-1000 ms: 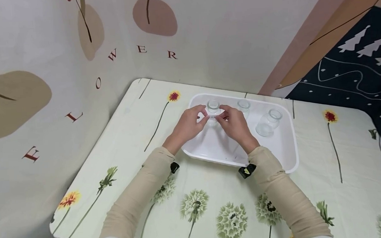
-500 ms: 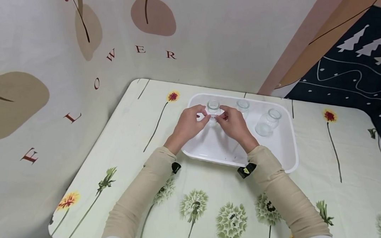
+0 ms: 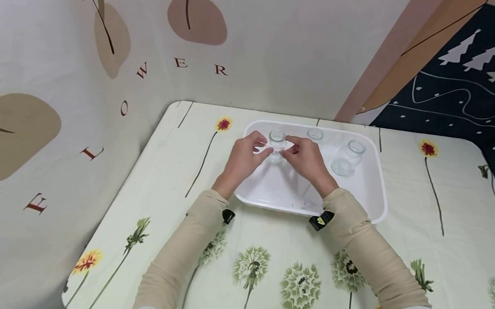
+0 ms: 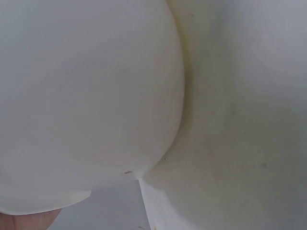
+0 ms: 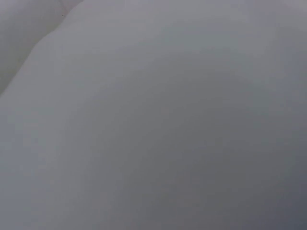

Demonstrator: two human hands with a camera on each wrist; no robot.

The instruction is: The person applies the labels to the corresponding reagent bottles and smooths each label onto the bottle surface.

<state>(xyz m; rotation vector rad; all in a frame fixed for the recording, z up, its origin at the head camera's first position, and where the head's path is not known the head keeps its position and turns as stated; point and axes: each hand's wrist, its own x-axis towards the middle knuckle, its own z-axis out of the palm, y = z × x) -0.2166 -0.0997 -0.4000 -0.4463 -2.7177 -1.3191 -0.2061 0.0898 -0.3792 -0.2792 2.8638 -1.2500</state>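
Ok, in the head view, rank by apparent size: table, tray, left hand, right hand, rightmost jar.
1. Table
2. Tray
3. Left hand and right hand: too alike to rank
4. Rightmost jar

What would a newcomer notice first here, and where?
Probably the left hand and right hand, close around a glass jar over the far part of the white tray. Two more jars sit to that jar's right. Further left, dark red letters on the pale backdrop spell FLOWER.

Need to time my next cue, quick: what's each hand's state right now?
Left hand: closed, thumb and fingers on the left of the glass jar.
Right hand: closed, on the right of the same glass jar.
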